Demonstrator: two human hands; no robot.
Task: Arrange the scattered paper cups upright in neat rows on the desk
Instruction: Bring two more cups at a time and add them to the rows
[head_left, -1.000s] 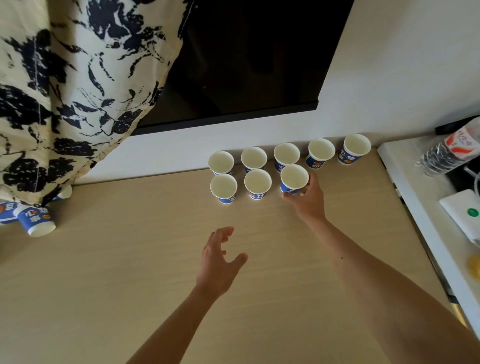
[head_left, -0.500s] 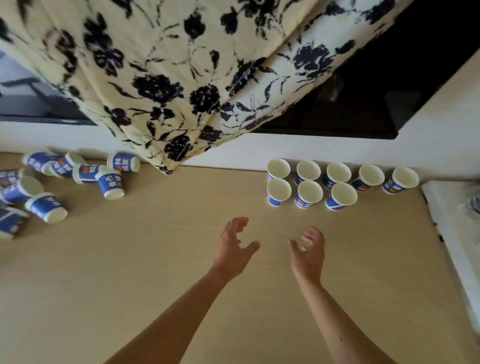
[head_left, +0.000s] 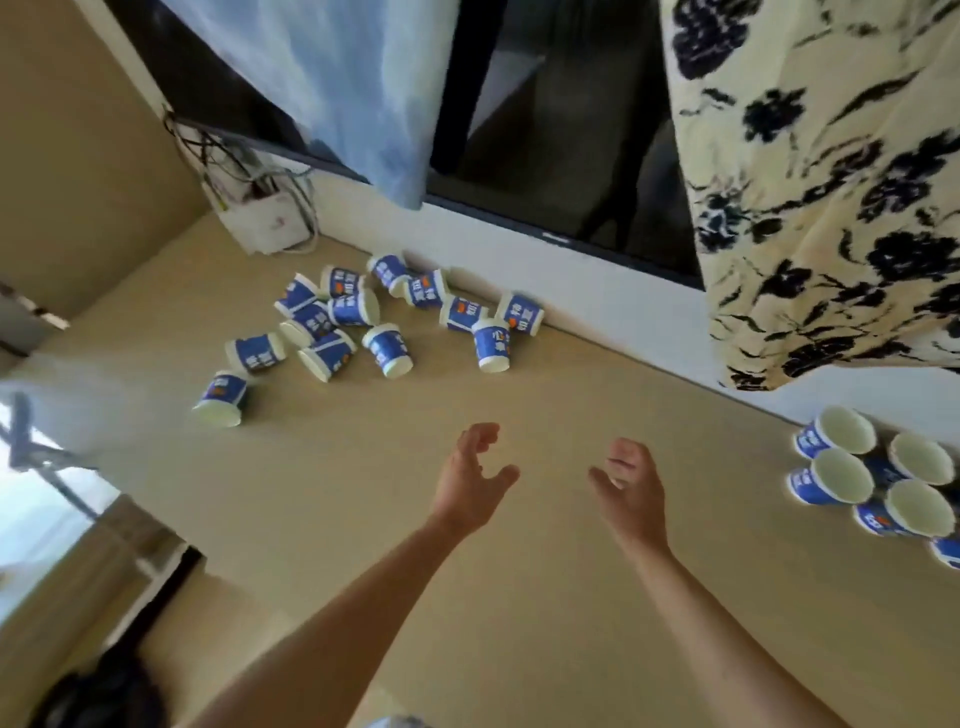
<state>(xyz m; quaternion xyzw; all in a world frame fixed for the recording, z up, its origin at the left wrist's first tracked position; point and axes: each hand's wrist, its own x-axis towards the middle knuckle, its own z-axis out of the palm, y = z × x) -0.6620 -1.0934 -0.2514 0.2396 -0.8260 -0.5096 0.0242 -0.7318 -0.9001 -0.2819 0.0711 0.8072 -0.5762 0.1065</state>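
Note:
Several blue-and-white paper cups lie tipped over in a scattered pile (head_left: 358, 317) at the back left of the light wooden desk (head_left: 363, 519), against the white wall. One fallen cup (head_left: 221, 397) lies apart at the pile's front left. At the right edge, several cups stand upright in rows (head_left: 878, 478), partly cut off by the frame. My left hand (head_left: 475, 475) and right hand (head_left: 631, 488) hover over the middle of the desk, fingers loosely spread, holding nothing, well short of the pile.
A dark screen (head_left: 561, 130) hangs on the wall above the desk. A floral cloth (head_left: 831, 182) drapes over its right part and a pale blue cloth (head_left: 353, 78) over its left. A white box with tangled cables (head_left: 265, 218) sits in the back left corner.
My right hand released the cup it set in the front row and pulled back. The view swung left, bringing the fallen pile into sight. Both hands now hover empty.

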